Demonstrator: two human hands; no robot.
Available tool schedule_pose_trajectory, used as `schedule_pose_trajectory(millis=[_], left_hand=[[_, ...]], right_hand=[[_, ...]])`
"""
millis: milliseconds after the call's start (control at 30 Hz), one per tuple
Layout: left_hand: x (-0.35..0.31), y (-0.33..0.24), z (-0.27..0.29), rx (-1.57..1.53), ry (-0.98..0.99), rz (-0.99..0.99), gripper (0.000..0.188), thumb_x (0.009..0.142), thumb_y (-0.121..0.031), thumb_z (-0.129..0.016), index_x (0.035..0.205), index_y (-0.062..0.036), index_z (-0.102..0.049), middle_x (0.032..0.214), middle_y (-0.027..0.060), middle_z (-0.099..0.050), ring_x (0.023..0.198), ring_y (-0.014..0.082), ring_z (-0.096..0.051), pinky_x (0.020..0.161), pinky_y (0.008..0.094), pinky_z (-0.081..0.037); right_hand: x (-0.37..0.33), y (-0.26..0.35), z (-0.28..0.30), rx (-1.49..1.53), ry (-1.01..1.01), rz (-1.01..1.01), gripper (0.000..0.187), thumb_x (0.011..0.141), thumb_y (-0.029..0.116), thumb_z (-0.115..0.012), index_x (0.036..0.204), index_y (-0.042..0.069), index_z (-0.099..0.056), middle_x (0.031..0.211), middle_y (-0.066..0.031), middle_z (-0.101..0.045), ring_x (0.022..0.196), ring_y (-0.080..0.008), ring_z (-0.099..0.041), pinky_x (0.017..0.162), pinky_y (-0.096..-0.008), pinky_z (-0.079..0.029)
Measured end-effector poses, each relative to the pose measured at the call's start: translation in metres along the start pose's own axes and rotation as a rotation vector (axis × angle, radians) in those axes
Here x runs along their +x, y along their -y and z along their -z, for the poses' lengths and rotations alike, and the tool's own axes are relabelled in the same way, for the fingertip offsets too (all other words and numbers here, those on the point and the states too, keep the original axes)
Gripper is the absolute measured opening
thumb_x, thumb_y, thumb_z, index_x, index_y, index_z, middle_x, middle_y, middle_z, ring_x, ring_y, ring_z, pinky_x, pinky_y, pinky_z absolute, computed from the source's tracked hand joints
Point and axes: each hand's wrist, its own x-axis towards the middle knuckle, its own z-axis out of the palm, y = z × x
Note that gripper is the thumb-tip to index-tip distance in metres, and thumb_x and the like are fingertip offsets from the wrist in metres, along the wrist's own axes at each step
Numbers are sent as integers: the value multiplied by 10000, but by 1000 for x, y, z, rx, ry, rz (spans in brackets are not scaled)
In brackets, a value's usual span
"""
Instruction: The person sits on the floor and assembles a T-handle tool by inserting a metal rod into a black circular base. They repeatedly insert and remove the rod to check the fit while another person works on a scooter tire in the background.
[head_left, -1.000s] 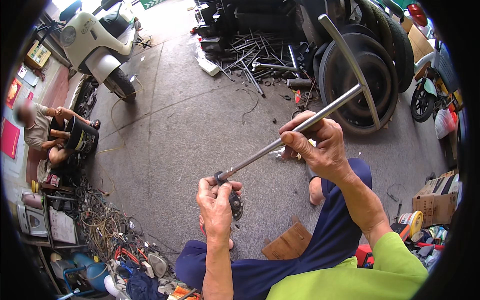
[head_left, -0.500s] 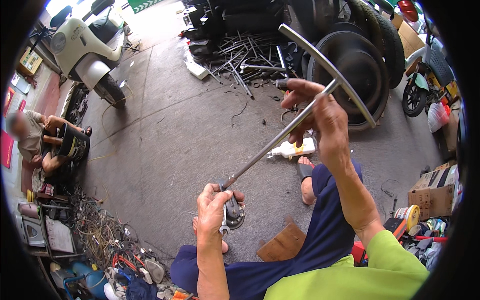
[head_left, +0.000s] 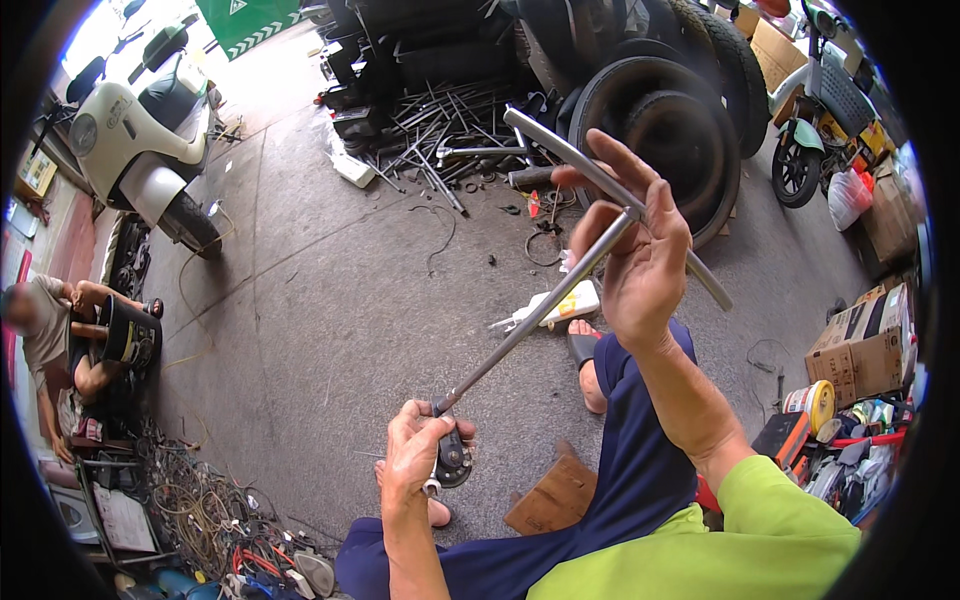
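Observation:
A long steel T-handle wrench (head_left: 535,318) slants between my two hands. My left hand (head_left: 405,448) is closed around a round black metal part (head_left: 455,462) at the wrench's lower end. A small spanner (head_left: 431,486) sticks out beneath that hand. How the wrench tip meets the black part is partly hidden by my fingers. At the top, my right hand (head_left: 640,265) is loosely around the junction of shaft and crossbar, some fingers stretched and others curled about the metal.
A white bottle (head_left: 572,303) lies on the floor beyond my foot. Brown cardboard (head_left: 553,495) is between my legs. Metal rods (head_left: 440,135) and tyres (head_left: 660,140) are piled ahead. Left are a scooter (head_left: 140,150), a seated person with a black bucket (head_left: 130,333), and tangled cables (head_left: 195,500).
The wrench's crossbar has turned a little, and my right hand's fingers have shifted on it. My left hand still holds the black part. The seated person's arm has reached down.

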Motion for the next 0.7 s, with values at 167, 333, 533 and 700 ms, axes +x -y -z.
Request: schedule_pose_trajectory(millis=[167, 333, 533, 700], left_hand=[[-1, 5, -1, 15, -5, 19, 234, 829, -51, -554, 1020, 52, -465, 815, 192, -674, 690, 225, -670, 616, 325, -559], [-7, 9, 1, 16, 23, 76, 223, 838, -56, -569, 1006, 43, -462, 781, 180, -659, 669, 235, -665, 595, 332, -555], [-25, 48, 17, -12, 68, 251, 201, 863, -44, -572, 992, 46, -448, 769, 193, -651, 639, 244, -650, 580, 337, -545], [-42, 100, 40, 21, 103, 369, 159, 855, 8, -575, 877, 26, -419, 765, 229, -640, 688, 317, -666, 644, 422, -573]], right_hand=[[2, -5, 7, 22, 57, 157, 447, 978, 332, -457, 1213, -14, -614, 1210, -196, -582, 795, -181, -687, 598, -246, -534], [6, -6, 20, -220, 118, 437, 380, 832, 357, -686, 1033, 36, -720, 1172, -206, -600, 781, -163, -669, 657, -268, -548], [-10, -6, 44, -479, 506, 669, 413, 757, 459, -743, 840, 58, -689, 1156, -207, -632, 1018, -335, -638, 725, -391, -572], [-34, -13, 45, -428, 838, 737, 521, 723, 456, -781, 585, 44, -493, 885, -156, -637, 985, -339, -640, 873, -491, -531]])
